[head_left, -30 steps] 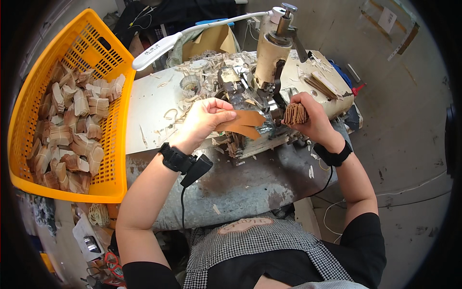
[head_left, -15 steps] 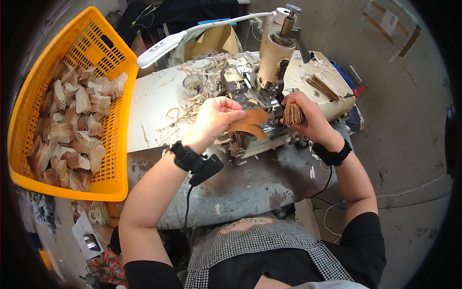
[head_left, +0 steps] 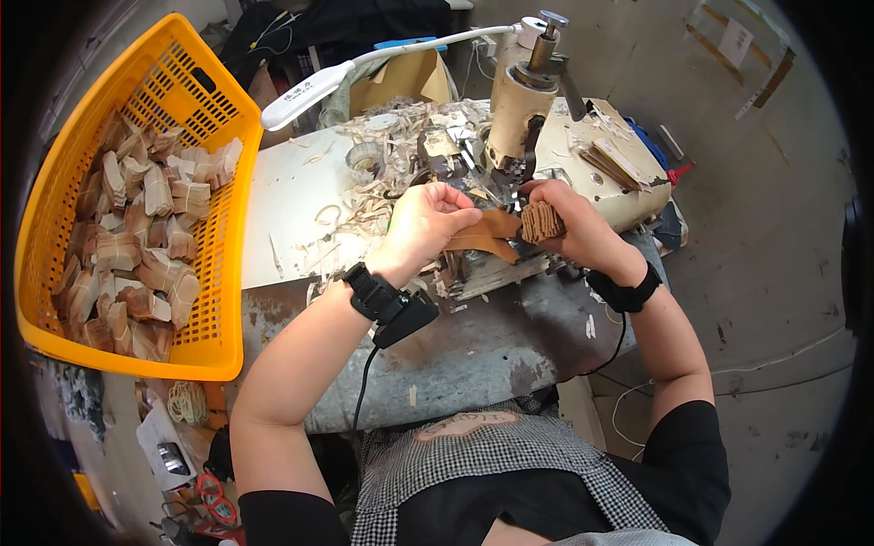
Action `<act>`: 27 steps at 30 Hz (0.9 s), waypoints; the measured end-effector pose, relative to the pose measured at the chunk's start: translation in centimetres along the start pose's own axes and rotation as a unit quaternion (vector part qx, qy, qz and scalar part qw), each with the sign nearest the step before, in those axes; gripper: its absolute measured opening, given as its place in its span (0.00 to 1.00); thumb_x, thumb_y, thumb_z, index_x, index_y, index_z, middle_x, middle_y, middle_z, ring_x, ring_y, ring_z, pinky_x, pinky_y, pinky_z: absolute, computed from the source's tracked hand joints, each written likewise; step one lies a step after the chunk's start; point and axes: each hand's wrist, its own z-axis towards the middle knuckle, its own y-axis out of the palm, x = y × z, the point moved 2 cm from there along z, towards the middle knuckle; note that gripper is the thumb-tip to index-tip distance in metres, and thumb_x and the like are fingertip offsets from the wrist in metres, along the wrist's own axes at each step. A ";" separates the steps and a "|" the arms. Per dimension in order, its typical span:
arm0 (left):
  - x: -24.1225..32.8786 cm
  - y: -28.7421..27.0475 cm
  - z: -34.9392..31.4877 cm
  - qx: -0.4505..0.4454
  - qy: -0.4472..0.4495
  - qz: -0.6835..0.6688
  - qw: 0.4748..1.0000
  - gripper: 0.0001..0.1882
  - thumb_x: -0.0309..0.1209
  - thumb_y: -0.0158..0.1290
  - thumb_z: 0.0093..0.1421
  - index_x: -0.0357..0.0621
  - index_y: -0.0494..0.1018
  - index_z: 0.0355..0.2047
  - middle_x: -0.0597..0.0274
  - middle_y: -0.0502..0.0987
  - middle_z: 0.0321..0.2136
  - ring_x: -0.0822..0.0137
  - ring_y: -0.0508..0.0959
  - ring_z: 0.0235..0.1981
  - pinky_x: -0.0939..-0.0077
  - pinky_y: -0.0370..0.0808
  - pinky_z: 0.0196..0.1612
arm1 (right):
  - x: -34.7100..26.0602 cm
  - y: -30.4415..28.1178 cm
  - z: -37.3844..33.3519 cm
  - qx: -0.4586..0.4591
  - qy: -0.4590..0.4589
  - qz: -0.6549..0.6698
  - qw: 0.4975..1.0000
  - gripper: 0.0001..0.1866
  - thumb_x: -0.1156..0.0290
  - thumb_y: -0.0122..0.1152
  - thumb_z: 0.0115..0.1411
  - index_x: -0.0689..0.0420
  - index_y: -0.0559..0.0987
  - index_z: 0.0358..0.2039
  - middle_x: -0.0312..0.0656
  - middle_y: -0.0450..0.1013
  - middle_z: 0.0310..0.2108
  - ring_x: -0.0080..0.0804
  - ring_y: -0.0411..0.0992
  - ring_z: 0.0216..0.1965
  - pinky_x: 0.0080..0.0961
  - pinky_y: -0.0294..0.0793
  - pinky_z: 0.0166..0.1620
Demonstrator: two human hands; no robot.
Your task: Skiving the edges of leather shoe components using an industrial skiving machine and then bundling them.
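Observation:
Between the thumb and fingers of my left hand [head_left: 426, 227] are tan leather strips [head_left: 487, 237], fanned slightly apart and pointing right. My right hand [head_left: 583, 227] is closed around a thick stack of brown leather pieces [head_left: 543, 221], with their layered edges facing me. The strips' right ends reach close to that stack; whether they touch I cannot tell. Both hands are at the front of a cream machine with an upright head [head_left: 519, 118], which looks like a leather skiving machine. Its working parts are partly hidden behind my hands.
A yellow plastic basket [head_left: 232, 309] with several banded bundles stands at the left. Pale scraps [head_left: 341, 232] litter the white tabletop. A white lamp [head_left: 308, 96] arches over the back. More flat pieces [head_left: 619, 164] lie on the machine bed at the right.
My left hand has moved right with the leather strips, bringing them nearer the stack. My right hand has shifted slightly left and turned the stack a little.

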 end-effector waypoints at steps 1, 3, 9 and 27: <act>0.0 0.1 0.1 -0.001 0.008 0.006 1.000 0.08 0.24 0.58 0.56 0.36 0.73 0.34 0.63 0.79 0.27 0.78 0.77 0.28 0.87 0.74 0.32 | -0.1 0.0 0.0 0.001 0.001 -0.001 1.000 0.28 0.83 0.69 0.36 0.57 0.67 0.39 0.44 0.68 0.47 0.47 0.65 0.50 0.35 0.66 0.51; 0.0 -0.2 0.1 -0.006 0.011 0.015 1.000 0.08 0.24 0.58 0.56 0.36 0.72 0.35 0.63 0.79 0.28 0.78 0.78 0.29 0.87 0.74 0.33 | -0.3 -0.2 0.1 0.001 -0.023 -0.031 0.999 0.27 0.83 0.69 0.36 0.57 0.68 0.39 0.43 0.68 0.44 0.47 0.65 0.47 0.35 0.66 0.49; 0.2 -0.6 -0.6 -0.064 0.004 -0.064 0.996 0.10 0.23 0.58 0.56 0.36 0.72 0.37 0.61 0.79 0.31 0.76 0.78 0.32 0.85 0.76 0.37 | 0.0 -0.9 -0.5 0.017 -0.016 -0.053 0.998 0.28 0.82 0.69 0.35 0.56 0.68 0.38 0.44 0.68 0.39 0.48 0.65 0.43 0.36 0.66 0.47; 0.2 -2.4 -1.8 0.011 0.000 -0.091 0.996 0.08 0.23 0.59 0.54 0.36 0.74 0.35 0.62 0.79 0.32 0.74 0.79 0.32 0.82 0.77 0.38 | 0.0 -1.0 -1.2 0.106 -0.036 -0.026 0.993 0.20 0.81 0.69 0.46 0.59 0.67 0.35 0.40 0.64 0.30 0.31 0.63 0.29 0.22 0.66 0.33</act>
